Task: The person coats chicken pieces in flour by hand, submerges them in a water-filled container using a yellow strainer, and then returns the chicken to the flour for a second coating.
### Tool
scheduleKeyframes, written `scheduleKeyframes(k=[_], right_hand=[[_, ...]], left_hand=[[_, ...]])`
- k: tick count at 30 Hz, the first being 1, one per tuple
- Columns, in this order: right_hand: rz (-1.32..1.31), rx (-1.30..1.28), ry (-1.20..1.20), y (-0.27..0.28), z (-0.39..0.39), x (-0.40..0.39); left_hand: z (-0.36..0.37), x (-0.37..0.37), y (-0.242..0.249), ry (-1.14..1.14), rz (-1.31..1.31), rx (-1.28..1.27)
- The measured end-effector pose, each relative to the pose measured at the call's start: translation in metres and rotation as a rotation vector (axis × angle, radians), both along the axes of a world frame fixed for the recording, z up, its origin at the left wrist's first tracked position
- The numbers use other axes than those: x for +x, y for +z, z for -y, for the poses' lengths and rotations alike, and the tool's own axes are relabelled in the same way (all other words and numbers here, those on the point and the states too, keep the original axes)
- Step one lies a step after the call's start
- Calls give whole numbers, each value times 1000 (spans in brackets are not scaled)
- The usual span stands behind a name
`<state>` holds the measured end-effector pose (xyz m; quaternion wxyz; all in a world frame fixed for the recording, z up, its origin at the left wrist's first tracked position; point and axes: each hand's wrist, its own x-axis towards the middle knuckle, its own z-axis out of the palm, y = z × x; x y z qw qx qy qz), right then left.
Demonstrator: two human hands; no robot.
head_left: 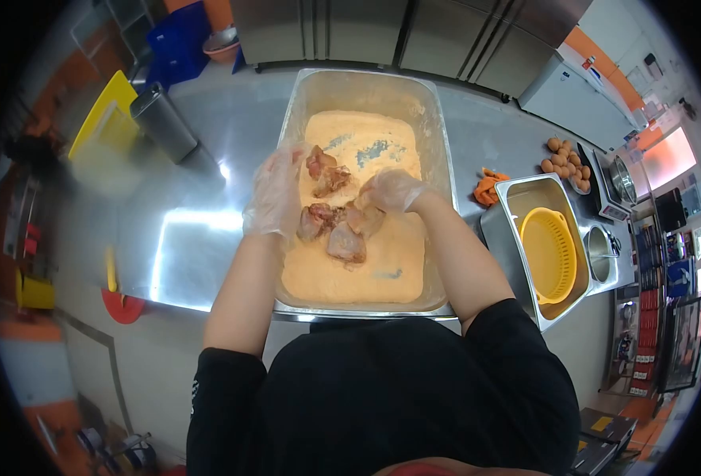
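Note:
Raw chicken pieces (pixel 345 242) lie in a loose cluster on pale orange breading flour (pixel 350 285) inside a deep steel pan (pixel 441 119). My left hand (pixel 276 190), in a clear plastic glove, is over the pan's left wall with its fingers loosely apart, beside the upper chicken pieces (pixel 328 174). From the right, my right hand (pixel 396 191), also gloved, reaches over the flour. Its fingers are bent down onto a chicken piece (pixel 364 217) at the cluster's right side; the fingertips are partly hidden.
On the right stands a steel container (pixel 517 198) with a yellow basket (pixel 547 254) in it. Behind are an orange cloth (pixel 490 189), several eggs (pixel 566 163) and a scale (pixel 610 208). A steel canister (pixel 164 123) and a yellow tub (pixel 100 115) stand left.

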<state>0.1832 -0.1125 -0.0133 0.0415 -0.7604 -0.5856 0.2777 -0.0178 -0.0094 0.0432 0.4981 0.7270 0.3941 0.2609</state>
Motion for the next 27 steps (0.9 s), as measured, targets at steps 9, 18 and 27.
scheduleKeyframes(k=[9,18,27], right_hand=[[75,206,-181,15,-5,-1],[-939,594,-1031,12,-37,1],[-291,699,-884,12,-59,-38]], left_hand=[[-12,-4,-15,17,160,-26],[-15,7,-31,-60,123,-185],[13,-8,5,-375,0,161]])
